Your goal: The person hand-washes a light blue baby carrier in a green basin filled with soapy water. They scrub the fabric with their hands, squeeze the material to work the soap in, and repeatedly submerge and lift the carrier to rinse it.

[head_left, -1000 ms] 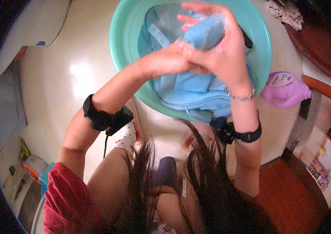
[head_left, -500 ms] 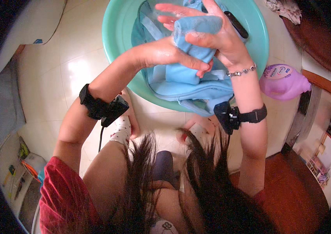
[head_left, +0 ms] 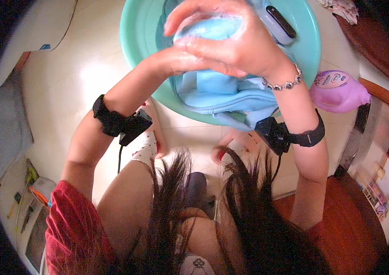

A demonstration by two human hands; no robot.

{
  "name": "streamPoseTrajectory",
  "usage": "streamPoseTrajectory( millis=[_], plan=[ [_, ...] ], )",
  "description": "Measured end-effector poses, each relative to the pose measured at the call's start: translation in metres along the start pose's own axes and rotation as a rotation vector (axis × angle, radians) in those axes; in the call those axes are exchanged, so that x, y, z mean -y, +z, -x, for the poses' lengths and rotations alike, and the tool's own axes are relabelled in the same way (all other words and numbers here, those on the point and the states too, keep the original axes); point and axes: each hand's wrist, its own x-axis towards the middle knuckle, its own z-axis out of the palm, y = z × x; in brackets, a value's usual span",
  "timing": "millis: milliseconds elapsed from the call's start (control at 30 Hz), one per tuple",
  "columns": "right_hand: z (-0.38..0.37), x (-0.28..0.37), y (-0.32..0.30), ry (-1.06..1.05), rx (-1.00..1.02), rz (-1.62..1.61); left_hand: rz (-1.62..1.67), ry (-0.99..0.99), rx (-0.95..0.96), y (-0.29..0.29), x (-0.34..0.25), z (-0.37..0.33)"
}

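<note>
The light blue bag lies in the teal basin on the pale tiled floor, its lower edge and straps draped over the near rim. I hold a bunched fold of its blue fabric up above the basin between both hands. My right hand is on top, its grip curled over the fold with the fingers arched across it and pressing it down. My left hand comes in from below and left; its grip is closed against the underside of the same fold, pressed up into my right palm, though most of its fingers are hidden by the right hand. A beaded bracelet sits on my right wrist, and a black strap with a small box is on each forearm, left and right. A dark oblong object rests in the basin at its far right side. A purple bottle lies on the floor just beside the basin's right rim. My bare feet are near the basin's front edge.
</note>
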Motion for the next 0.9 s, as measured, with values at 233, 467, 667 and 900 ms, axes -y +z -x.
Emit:
streamPoseTrajectory(
  millis=[233, 467, 667, 900],
  plan=[
    [-0.001, -0.006, -0.002, 0.254, -0.220, 0.035, -0.084, 0.227, 0.088, -0.003, 0.034, -0.008],
    [0.000, -0.008, -0.003, 0.283, -0.281, 0.067, -0.282, 0.245, -0.037, 0.005, 0.032, -0.016],
    [0.002, -0.019, -0.007, 0.193, -0.262, 0.179, -0.288, 0.573, -0.097, 0.005, 0.052, -0.028],
    [0.015, -0.002, -0.019, 0.207, -0.057, -0.260, -0.229, 0.080, 0.329, -0.013, 0.021, -0.010]
  ],
)
